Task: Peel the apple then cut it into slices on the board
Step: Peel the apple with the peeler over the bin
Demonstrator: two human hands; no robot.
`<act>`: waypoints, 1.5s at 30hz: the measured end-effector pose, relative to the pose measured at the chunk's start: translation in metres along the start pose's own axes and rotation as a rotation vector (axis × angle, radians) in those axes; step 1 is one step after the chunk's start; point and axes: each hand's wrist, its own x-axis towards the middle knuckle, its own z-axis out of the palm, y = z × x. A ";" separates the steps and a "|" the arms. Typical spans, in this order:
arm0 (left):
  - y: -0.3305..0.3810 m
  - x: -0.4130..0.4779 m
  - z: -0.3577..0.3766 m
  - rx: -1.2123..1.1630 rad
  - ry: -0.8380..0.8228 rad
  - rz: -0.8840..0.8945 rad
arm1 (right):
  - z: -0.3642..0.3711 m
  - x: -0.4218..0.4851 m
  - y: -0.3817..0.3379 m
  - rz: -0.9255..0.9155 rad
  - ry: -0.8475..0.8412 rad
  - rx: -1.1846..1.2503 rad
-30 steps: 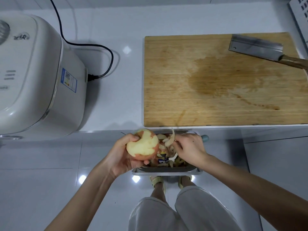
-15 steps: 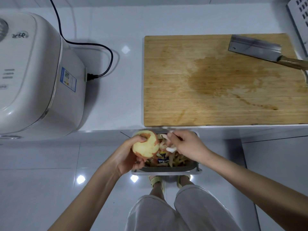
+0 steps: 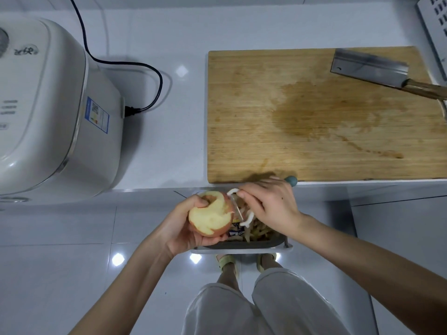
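Observation:
My left hand point(image 3: 180, 226) cups a partly peeled apple point(image 3: 212, 213), pale flesh on top and red skin along its lower and right sides. My right hand point(image 3: 271, 204) grips a white peeler point(image 3: 239, 209) with a teal handle end point(image 3: 291, 181); its blade rests against the apple's right side. Both hands hover over a bin point(image 3: 242, 247) below the counter edge. The wooden cutting board point(image 3: 314, 117) lies on the counter with a damp stain in its middle. A cleaver point(image 3: 370, 67) rests at the board's far right corner.
A white rice cooker point(image 3: 48, 110) stands at the left of the counter, its black cord point(image 3: 135, 66) looping behind. A white perforated rack point(image 3: 435, 25) is at the top right. The bin holds several peel strips point(image 3: 256, 234). My legs and sandals show below.
My right hand has come from dropping peel into the bin back to the apple's right side, the peeler's blade now against it. The left hand turned the apple slightly.

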 end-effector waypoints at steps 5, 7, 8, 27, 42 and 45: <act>0.019 -0.007 0.004 0.016 -0.132 0.036 | 0.007 -0.012 0.003 0.177 -0.176 -0.042; 0.022 -0.005 0.002 0.021 -0.103 0.056 | 0.006 -0.010 -0.002 0.319 -0.354 -0.065; 0.021 -0.004 -0.001 0.031 -0.073 0.058 | 0.006 -0.009 -0.001 0.409 -0.439 -0.029; -0.003 0.003 0.003 0.142 0.069 0.070 | -0.006 0.000 -0.010 0.088 -0.023 0.052; 0.010 0.005 -0.004 -0.065 0.048 0.035 | -0.001 -0.001 -0.005 1.113 -0.757 0.502; 0.005 0.008 -0.003 -0.157 0.083 0.023 | -0.013 0.003 -0.006 1.366 -0.844 0.893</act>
